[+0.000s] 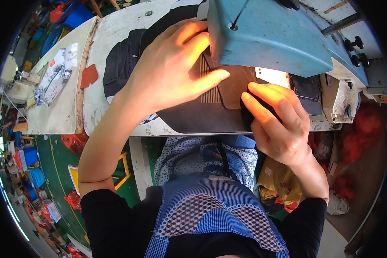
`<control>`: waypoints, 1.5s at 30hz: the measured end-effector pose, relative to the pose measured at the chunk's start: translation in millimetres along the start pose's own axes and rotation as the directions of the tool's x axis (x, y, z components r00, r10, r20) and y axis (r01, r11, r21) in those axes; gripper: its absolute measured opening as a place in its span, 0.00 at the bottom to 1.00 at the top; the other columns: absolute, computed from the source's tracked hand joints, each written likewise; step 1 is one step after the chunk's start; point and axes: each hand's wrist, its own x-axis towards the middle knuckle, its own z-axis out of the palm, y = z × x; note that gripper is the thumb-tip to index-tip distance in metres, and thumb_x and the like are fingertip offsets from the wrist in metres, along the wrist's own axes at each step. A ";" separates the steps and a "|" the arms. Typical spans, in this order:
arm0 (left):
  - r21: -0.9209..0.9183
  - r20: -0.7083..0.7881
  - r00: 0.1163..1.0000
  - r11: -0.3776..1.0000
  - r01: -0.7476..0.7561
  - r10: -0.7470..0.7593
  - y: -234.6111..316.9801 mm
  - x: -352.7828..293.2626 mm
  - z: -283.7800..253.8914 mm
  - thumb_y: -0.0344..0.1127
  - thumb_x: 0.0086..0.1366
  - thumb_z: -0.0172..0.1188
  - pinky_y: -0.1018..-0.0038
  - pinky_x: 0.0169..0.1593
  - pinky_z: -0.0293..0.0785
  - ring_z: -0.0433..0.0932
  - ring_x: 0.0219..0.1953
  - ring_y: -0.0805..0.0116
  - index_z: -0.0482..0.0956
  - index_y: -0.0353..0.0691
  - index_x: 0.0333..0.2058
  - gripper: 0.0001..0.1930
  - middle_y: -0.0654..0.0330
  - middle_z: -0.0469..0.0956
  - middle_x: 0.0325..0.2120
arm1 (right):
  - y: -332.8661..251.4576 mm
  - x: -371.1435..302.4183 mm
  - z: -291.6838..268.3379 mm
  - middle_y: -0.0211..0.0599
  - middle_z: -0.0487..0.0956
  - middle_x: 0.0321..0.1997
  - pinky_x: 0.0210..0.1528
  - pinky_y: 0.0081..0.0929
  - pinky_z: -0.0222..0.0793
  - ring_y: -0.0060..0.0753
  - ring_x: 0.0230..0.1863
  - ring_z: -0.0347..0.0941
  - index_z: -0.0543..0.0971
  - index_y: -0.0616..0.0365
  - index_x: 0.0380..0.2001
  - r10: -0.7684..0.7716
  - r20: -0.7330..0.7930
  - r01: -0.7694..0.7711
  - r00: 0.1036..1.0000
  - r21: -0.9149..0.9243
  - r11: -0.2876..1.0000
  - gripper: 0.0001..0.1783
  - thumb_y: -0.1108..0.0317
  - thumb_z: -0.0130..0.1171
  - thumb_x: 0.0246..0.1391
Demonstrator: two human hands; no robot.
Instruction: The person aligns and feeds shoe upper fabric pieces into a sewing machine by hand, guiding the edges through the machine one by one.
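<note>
My left hand lies over the work with its fingers spread and its thumb stretched out, the fingertips close to the blue sewing machine head. Beneath it is a dark flat panel with a ribbed strip, joined to a black padded bag piece bunched on the left. A smooth brown piece lies on the panel under the machine head. My right hand is closed, its bent fingers gripping the black material beside the brown piece. The needle area is hidden behind the head.
The white worktable is worn at its edge. A small red-brown patch and a printed plastic package lie to the left. Red bags and a yellow frame are below. Lamp light glows under the machine.
</note>
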 end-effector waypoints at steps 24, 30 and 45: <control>-0.140 0.101 0.994 0.988 0.064 -0.050 -8.6 4.5 6.3 0.47 0.60 0.70 0.58 0.63 0.72 0.73 0.61 0.46 0.80 0.39 0.49 0.23 0.46 0.74 0.55 | -0.8 6.0 9.7 0.53 0.80 0.57 0.59 0.44 0.73 0.55 0.55 0.78 0.82 0.66 0.50 0.148 0.101 -0.162 0.984 0.152 0.975 0.24 0.74 0.64 0.45; -0.132 0.212 0.971 0.981 0.142 -0.112 -17.9 8.9 1.0 0.42 0.64 0.68 0.62 0.48 0.78 0.83 0.43 0.50 0.84 0.41 0.46 0.16 0.53 0.85 0.41 | -0.1 2.7 11.1 0.52 0.81 0.55 0.57 0.43 0.74 0.55 0.52 0.79 0.82 0.67 0.49 0.151 0.065 -0.160 0.986 0.164 0.973 0.23 0.73 0.65 0.47; 0.123 -0.201 0.858 0.856 0.501 -0.473 -149.6 -65.4 -63.2 0.57 0.66 0.64 0.63 0.64 0.69 0.75 0.61 0.49 0.76 0.32 0.58 0.34 0.44 0.78 0.56 | -22.0 -12.6 -4.4 0.47 0.84 0.40 0.43 0.39 0.80 0.47 0.40 0.82 0.85 0.68 0.36 0.077 -0.067 -0.056 0.995 0.275 0.960 0.13 0.77 0.64 0.43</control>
